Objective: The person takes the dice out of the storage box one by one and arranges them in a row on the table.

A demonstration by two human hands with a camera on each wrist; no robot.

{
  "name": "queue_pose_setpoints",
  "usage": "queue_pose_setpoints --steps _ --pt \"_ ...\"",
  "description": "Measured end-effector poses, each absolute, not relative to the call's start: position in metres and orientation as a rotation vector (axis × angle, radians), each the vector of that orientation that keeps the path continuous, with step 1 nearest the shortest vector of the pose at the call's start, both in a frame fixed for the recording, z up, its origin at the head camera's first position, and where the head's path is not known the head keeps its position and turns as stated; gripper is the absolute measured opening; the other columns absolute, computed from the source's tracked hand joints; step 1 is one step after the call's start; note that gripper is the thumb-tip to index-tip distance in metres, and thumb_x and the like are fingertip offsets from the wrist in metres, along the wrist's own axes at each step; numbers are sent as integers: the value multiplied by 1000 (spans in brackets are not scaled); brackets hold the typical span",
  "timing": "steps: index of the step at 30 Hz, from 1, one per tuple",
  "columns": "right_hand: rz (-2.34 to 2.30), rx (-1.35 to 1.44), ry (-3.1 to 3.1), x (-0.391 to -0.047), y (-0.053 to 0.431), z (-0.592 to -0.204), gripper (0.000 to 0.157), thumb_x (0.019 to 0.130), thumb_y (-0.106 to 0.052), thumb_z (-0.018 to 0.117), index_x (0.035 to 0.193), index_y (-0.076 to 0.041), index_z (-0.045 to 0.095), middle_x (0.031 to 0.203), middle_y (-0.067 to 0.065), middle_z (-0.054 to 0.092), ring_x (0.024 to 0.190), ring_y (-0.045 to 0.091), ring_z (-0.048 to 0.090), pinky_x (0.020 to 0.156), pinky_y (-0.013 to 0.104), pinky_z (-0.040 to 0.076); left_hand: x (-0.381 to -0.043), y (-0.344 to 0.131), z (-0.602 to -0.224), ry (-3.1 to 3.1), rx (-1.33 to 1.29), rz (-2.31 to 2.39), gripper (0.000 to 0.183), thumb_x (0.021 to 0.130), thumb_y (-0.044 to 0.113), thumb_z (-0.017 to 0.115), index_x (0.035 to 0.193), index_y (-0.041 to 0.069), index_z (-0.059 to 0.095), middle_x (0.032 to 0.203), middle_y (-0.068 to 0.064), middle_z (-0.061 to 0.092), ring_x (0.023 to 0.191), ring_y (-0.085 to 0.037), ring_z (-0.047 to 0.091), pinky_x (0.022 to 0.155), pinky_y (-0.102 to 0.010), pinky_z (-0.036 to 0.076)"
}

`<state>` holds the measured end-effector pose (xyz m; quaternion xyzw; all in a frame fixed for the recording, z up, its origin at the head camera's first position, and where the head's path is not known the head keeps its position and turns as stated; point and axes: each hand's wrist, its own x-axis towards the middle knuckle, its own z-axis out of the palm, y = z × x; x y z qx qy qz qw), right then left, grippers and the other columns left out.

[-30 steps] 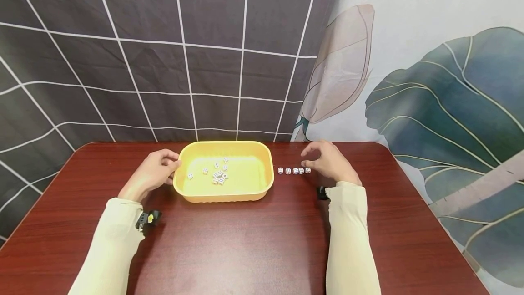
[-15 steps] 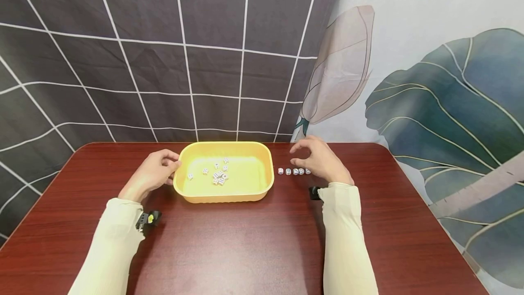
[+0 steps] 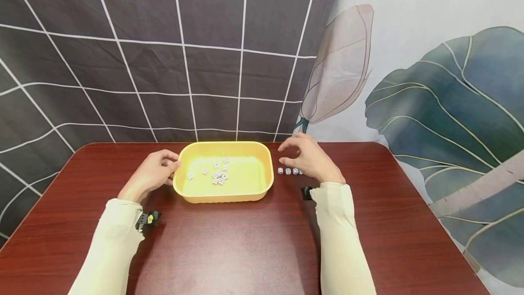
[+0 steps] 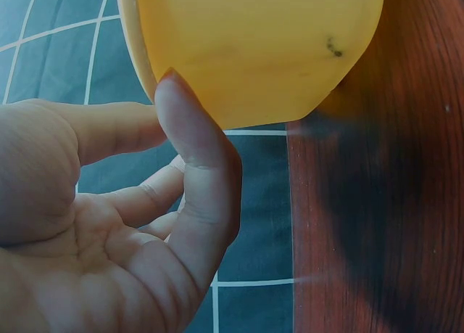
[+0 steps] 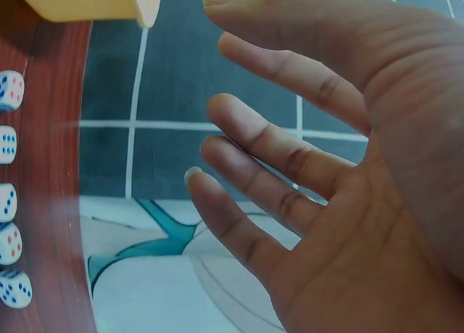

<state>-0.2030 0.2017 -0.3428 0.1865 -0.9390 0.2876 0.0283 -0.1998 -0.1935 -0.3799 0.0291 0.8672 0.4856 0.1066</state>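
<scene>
At the left end of the yellow plastic tray (image 3: 227, 197), my left hand (image 3: 152, 171) pinches the rim between thumb and fingers. In the left wrist view, the thumb (image 4: 190, 126) lies against the tray wall (image 4: 254, 64). Several white dice (image 3: 220, 177) lie scattered inside. My right hand (image 3: 309, 158) is raised over a row of dice (image 3: 288, 171) on the table, right of the tray. Its fingers (image 5: 246, 122) are spread and hold nothing. The right wrist view shows the row of several dice (image 5: 9, 202) with blue and red pips; in the head view the hand hides its right end.
The dark red wooden table (image 3: 229, 249) has its far edge just behind the tray. Beyond it hang a dark grid-patterned cloth (image 3: 213, 72) and a pale cloth with leaf prints (image 3: 446, 94).
My right hand has moved left along the row of dice toward the tray, with its fingers apart. My left hand, the tray and the dice stay as they were.
</scene>
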Motion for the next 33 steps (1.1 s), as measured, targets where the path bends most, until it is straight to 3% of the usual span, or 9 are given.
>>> queue_pose_setpoints --steps 7,13,23,33 --pt "888 654 -2877 -202 189 -342 27 86 -16 81 111 -9 75 116 8 65 114 30 54 100 44 47 -200 -193 -380 2560 85 1422 34 103 9 52 130 -13 50 97 -18 63 75 -14 64 66 -26 60" --pt "851 676 -2896 -202 177 -342 26 86 -17 80 111 -11 75 116 7 65 114 26 54 100 39 47 -200 -193 -380 2560 81 1423 35 103 9 53 130 -13 50 98 -19 63 75 -15 64 66 -27 60" --pt "842 761 -2930 -202 154 -347 27 86 -16 80 112 -10 74 119 12 63 115 29 53 95 38 49 -200 -194 -381 2557 88 1428 36 103 10 55 131 -13 49 97 -18 64 74 -14 64 64 -27 60" --pt "766 865 -2974 -205 134 -355 29 87 -17 77 114 -7 74 122 12 63 121 29 50 105 41 46 -199 -194 -380 2555 94 1434 36 104 10 53 130 -14 49 97 -18 64 74 -15 65 64 -27 60"
